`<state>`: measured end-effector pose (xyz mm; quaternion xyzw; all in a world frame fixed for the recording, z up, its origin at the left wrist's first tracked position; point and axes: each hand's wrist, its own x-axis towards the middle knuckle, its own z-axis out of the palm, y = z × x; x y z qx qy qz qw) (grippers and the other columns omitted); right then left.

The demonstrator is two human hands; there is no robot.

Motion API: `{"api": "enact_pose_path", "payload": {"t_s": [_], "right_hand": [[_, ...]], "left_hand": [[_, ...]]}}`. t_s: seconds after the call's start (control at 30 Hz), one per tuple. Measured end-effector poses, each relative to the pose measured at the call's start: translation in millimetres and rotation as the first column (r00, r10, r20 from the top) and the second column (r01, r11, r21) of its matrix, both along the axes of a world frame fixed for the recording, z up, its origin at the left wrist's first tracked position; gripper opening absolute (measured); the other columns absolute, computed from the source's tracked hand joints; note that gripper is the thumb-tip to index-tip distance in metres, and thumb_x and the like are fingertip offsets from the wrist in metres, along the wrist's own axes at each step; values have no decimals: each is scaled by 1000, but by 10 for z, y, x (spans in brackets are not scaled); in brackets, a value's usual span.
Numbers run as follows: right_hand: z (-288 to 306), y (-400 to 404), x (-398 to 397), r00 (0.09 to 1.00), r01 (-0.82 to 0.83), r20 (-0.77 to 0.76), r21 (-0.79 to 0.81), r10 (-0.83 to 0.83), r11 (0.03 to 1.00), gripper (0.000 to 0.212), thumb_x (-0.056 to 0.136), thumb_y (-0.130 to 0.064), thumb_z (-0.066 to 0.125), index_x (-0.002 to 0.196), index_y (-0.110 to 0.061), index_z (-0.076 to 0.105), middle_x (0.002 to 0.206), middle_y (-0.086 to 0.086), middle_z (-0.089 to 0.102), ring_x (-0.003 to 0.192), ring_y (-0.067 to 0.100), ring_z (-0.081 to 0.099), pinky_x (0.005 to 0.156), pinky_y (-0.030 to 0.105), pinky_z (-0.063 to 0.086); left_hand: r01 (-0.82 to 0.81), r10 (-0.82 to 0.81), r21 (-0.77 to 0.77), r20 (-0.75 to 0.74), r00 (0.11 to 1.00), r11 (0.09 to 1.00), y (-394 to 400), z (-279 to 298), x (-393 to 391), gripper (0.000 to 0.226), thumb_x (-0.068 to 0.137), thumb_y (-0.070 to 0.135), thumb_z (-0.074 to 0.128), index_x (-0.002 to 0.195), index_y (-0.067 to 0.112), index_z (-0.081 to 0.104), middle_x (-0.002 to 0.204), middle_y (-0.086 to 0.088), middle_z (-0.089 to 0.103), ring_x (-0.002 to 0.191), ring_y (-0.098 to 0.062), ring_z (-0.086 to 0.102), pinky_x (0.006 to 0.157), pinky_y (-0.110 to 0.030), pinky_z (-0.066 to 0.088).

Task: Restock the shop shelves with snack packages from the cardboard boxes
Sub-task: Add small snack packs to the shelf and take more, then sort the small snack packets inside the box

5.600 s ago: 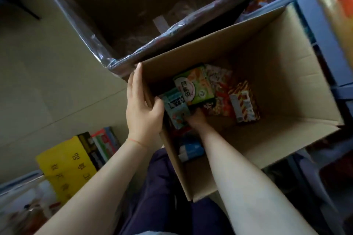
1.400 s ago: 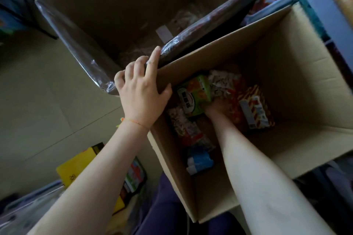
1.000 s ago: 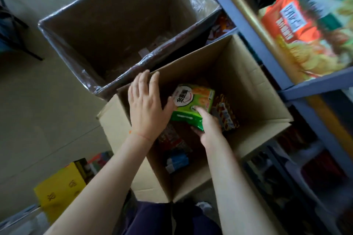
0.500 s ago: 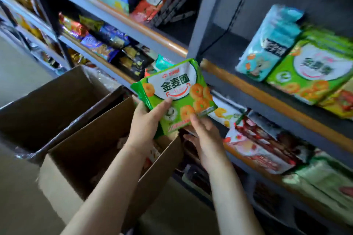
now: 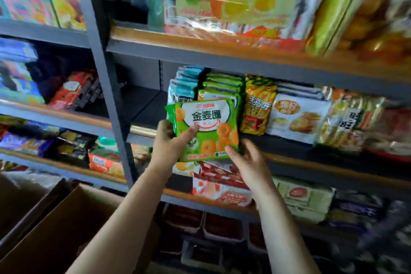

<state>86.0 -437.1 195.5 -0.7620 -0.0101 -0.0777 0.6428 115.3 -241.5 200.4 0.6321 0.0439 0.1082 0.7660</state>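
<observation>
Presently, the step in hand is placement: the green snack package point(image 5: 205, 129) is held upright in front of the matching green stack point(image 5: 222, 89) on the middle shelf point(image 5: 300, 147), the left hand point(image 5: 170, 142) gripping its left edge with the thumb across the face, the right hand point(image 5: 246, 160) touching its lower right corner, fingers loosely spread rather than clamped. The cardboard box point(image 5: 66, 236) sits well below that stack, to its left. The next move, in my judgement, calls for sliding the package level onto or against the stack without toppling the yellow packet point(image 5: 258, 107) just beside it.
</observation>
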Motion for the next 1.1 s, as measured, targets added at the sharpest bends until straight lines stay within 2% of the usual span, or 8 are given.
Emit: {"api": "enact_pose_path", "payload": {"t_s": [0.17,0.23,0.37,0.53,0.6,0.77,0.93,1.1], "right_hand": [[55,-215,330,963,236,201,-324,-177,916,26,88,-25,74,112,-16,68,107,1,64,100,18,58,73,21,42],[56,-241,501,939,315,277,-458,-203,831,35,88,-22,73,119,-9,65,112,8,63,107,26,56,85,30,43],[48,-185,776,936,332,268,-465,-227,820,39,90,-23,71,126,-8,62,121,8,63,112,26,58,89,33,46],[-80,-163,970,965,259,171,-504,-198,824,39,92,-34,68,117,-5,62,112,10,65,104,27,60,74,28,39],[-109,-165,979,968,248,154,-510,-196,824,46,92,-37,68,125,-6,59,120,10,64,111,27,59,81,30,44],[-65,-172,967,967,254,130,-455,-218,854,55,91,-37,70,136,-10,52,132,9,58,121,25,54,95,35,46],[-80,-26,778,883,433,336,-311,-329,846,30,88,-19,71,113,-11,57,110,6,56,93,19,58,74,29,49],[-213,550,514,931,117,364,-348,19,930,8,87,-8,72,85,-11,64,75,-8,61,70,-2,56,64,8,40]], "left_hand": [[-29,4,436,58,998,899,-166,191,416,53,73,56,83,108,19,69,97,6,73,93,-14,68,82,-34,54],[-27,-5,507,62,998,861,-190,234,578,30,85,42,79,95,17,68,87,7,68,81,-11,64,77,-33,50],[-35,3,524,61,998,851,-219,262,832,27,93,35,71,106,13,65,101,-2,70,92,-21,67,83,-38,55],[-22,14,595,18,1000,804,-228,116,1022,23,95,34,68,94,12,62,96,-8,68,84,-25,66,69,-29,53],[-25,43,594,-16,999,804,-242,49,1032,26,95,37,68,98,12,63,94,-7,68,87,-30,68,75,-41,57],[-21,68,622,-53,996,783,-254,76,1046,27,97,39,65,106,14,61,98,-4,68,89,-26,67,70,-33,49],[-112,117,554,27,993,825,-198,45,889,51,96,35,66,142,20,50,121,5,55,106,-14,56,83,-28,43],[-217,200,379,86,976,899,162,-268,435,18,96,15,59,112,24,63,102,3,69,85,-6,66,76,-32,55]]}}
